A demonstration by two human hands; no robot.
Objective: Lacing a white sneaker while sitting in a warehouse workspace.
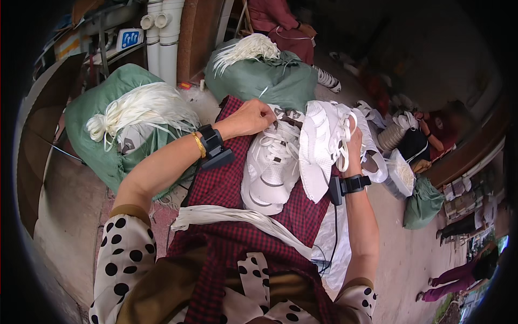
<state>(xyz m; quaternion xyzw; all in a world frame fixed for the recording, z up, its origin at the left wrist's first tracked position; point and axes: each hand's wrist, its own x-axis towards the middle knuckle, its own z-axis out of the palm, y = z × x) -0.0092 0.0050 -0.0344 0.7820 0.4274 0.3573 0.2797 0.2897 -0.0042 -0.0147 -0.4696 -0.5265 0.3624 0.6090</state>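
Observation:
Two white sneakers rest on my lap, over a red-and-black checked apron [216, 181]. The left sneaker [268, 167] lies toe toward me, with laces threaded across its front. At its upper opening, my left hand [252, 117] is closed, fingertips pinched; what they hold is too small to tell. The right sneaker [319, 146] leans on its side against the first, with loose lace loops on it. My right hand [354, 143] grips this one from its right side, fingers partly hidden behind it. A bundle of white laces [237, 215] lies across my lap below the shoes.
A green sack [86, 116] at the left carries a heap of white laces [145, 108]. Another green sack [226, 81] stands ahead, also topped with laces. More white shoes [372, 140] are stacked at my right, near a small green bag [423, 202]. Other people sit beyond.

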